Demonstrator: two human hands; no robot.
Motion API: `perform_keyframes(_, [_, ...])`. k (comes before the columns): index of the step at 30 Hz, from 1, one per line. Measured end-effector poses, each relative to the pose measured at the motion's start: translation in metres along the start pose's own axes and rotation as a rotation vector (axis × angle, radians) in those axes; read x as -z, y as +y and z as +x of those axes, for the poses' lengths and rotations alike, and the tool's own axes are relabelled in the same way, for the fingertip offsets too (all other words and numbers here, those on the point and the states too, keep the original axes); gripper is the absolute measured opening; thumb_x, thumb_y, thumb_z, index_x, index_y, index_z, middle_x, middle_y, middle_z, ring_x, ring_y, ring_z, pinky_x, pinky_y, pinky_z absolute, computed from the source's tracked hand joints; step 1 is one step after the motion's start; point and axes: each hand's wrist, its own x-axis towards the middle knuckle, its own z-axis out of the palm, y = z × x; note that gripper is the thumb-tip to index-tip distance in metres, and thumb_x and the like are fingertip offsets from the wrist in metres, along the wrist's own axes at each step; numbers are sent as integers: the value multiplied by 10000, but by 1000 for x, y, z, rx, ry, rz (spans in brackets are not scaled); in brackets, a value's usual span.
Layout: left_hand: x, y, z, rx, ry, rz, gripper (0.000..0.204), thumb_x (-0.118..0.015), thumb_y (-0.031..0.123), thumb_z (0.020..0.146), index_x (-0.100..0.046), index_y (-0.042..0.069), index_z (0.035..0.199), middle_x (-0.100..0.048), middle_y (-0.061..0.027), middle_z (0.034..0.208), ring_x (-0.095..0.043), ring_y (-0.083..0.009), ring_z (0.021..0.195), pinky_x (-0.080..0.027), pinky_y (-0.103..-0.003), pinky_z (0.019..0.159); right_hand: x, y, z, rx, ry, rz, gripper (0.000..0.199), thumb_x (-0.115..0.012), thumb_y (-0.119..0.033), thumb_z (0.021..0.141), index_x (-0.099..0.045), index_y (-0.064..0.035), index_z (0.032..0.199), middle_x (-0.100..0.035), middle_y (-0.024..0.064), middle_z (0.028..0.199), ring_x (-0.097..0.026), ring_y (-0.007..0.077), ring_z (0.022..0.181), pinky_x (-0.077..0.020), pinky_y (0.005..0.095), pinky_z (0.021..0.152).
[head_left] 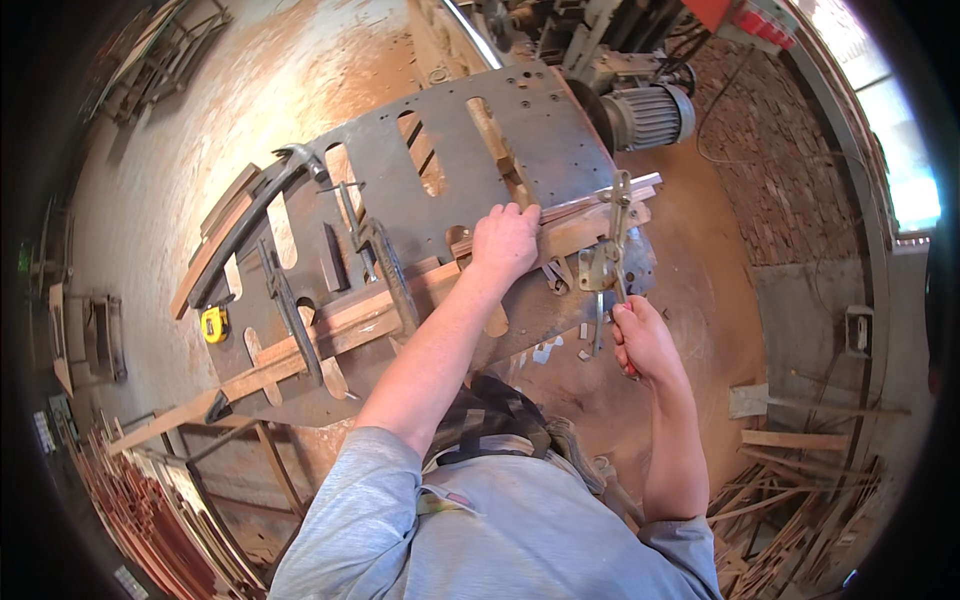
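A long pale wooden strip (pixel 560 228) lies flat across the slotted steel table, right of centre. A metal clamp (pixel 607 262) stands over its right end, handle hanging past the table edge.

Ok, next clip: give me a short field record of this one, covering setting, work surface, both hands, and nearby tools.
setting: workshop with sawdust-covered floor
surface: slotted steel table
left hand: pressing flat on wooden strips lying on the table
right hand: gripping the handle of a metal clamp at the table's edge
nearby tools: yellow tape measure, other clamps
background: electric motor, wood offcuts
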Motion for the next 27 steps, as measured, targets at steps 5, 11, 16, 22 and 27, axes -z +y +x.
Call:
perform_keyframes(5, [-8,-6,-2,-1,70,14,211,-590,223,914,-661,116,1081,-657,-130,968,-605,-331,971,-522,-460,811,3,7,9,-12,-54,52,171,-466,-228,1031,-418,-101,927,-470,-9,650,-425,78,378,-329,252,314])
perform_keyframes(11, [-8,-10,-6,50,89,-64,204,-611,207,896,-710,120,1052,-647,-129,950,-599,-323,961,-512,-444,819,2,6,8,-2,-41,60,176,-493,-218,1018,-442,-72,934,-461,3,662,-415,78,390,-322,249,334])
perform_keyframes(16, [2,-14,-3,71,7,-100,239,-558,214,908,-744,131,1034,-653,-142,978,-605,-330,1000,-512,-453,865,1,5,5,1,-25,84,176,-495,-225,1021,-443,-81,936,-449,-8,674,-378,48,389,-288,233,321])
perform_keyframes(22, [5,-4,2,37,-43,-2,311,-579,286,907,-698,54,1076,-650,-185,977,-607,-349,1002,-506,-466,876,6,23,1,195,96,-410,494,-555,-263,973,-431,42,1341,-652,260,1046,-659,358,907,-523,420,769])
perform_keyframes(27, [16,18,-24,-74,-19,139,731,-744,438,788,-532,48,1369,-605,-163,1060,-565,-324,1055,-474,-440,895,-6,8,-21,190,201,-544,653,-557,-294,964,-344,76,1458,-617,339,1198,-586,453,1164,-461,483,983])
